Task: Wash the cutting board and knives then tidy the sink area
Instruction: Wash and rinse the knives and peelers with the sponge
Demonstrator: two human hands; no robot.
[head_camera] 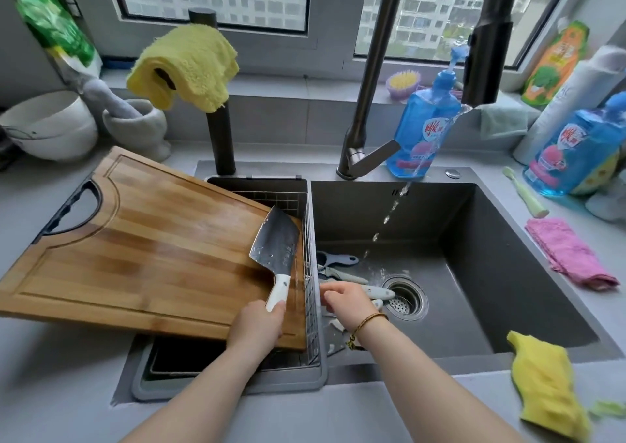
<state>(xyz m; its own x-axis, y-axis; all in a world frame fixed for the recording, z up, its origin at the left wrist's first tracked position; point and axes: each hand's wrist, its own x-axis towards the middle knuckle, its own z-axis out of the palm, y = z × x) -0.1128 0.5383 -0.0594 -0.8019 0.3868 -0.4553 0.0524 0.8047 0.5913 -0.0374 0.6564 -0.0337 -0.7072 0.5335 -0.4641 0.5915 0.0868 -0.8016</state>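
Observation:
A large wooden cutting board [142, 246] lies tilted across the wire drain basket [310, 273] at the left of the dark sink [474, 273]. My left hand [255, 324] grips the white handle of a cleaver [276, 242], whose blade rests on the board's right end. My right hand [345, 298] reaches into the sink and grips a white-handled knife [377, 292] lying beside the drain [404, 297]. More small utensils, among them a grey-blue peeler [338, 259], lie on the sink floor. Water runs from the black faucet [487, 63] in a thin stream.
A yellow cloth [184, 66] hangs on a black post behind the basket. Blue soap bottles [421, 127] stand at the back right. A pink cloth [569, 253] and a yellow cloth [548, 385] lie on the right counter. White bowls [50, 124] and a mortar sit at the left.

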